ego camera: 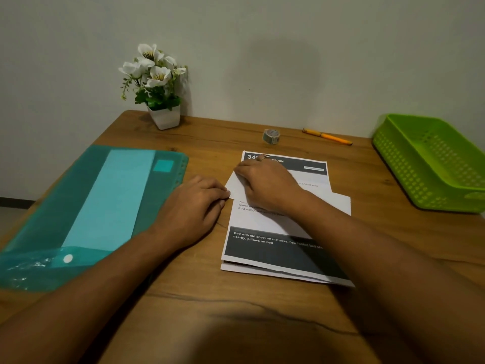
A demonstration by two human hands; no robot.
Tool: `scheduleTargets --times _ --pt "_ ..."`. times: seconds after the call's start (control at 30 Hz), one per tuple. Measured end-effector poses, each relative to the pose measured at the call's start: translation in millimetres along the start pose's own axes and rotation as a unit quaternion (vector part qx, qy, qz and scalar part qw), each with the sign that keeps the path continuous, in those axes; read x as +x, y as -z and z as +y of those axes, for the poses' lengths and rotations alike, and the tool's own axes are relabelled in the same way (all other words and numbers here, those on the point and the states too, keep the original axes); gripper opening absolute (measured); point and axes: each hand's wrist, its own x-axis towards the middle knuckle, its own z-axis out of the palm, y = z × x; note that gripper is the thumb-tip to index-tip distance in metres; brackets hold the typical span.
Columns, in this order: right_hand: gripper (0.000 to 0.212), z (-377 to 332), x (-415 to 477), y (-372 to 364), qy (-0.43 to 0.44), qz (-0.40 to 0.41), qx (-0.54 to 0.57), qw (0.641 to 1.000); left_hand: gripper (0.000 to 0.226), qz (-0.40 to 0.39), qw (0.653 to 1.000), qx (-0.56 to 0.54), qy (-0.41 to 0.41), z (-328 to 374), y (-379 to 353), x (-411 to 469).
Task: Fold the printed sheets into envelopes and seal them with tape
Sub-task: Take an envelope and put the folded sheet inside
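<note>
A small stack of printed sheets (265, 248) with dark grey bands lies in the middle of the wooden table. On top of it lies a white folded paper (338, 202), set slantwise. My right hand (267, 186) presses flat on the folded paper near its left end. My left hand (195, 203) rests on the table beside the stack, its fingertips touching the folded paper's left corner. A roll of tape (271, 136) stands behind the sheets, apart from both hands.
A teal plastic folder (86, 211) with a pale sheet inside lies at the left. A green plastic basket (430, 158) sits at the right edge. An orange pen (326, 136) and a white pot of artificial flowers (157, 88) stand near the wall.
</note>
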Motion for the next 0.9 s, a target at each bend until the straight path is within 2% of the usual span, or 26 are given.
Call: scheduleTargets --times 0.3,0.53,0.63,0.77,0.9 --pt "0.027 4.2 1.3 -6.3 0.002 0.006 0.002 1.0 0.028 0.004 1.0 -0.007 -0.001 -1.7 -1.1 -0.3" --pt "0.021 -10.2 -16.0 -12.1 0.065 0.032 0.021 0.997 0.027 0.003 1.0 -0.005 -0.004 -1.5 -2.1 -0.8" --pt "0.029 -0.7 -12.9 -12.5 0.036 0.034 0.023 0.999 0.026 0.007 1.0 -0.007 -0.003 -0.6 -2.4 -0.9" --pt "0.041 3.0 -6.6 -10.0 -0.01 -0.002 0.017 1.0 0.026 0.007 1.0 -0.01 0.002 0.7 -1.4 -1.5" --pt "0.038 5.6 -6.0 -1.0 -0.035 -0.041 0.088 0.995 0.026 0.01 1.0 0.004 -0.004 2.7 0.5 -2.5"
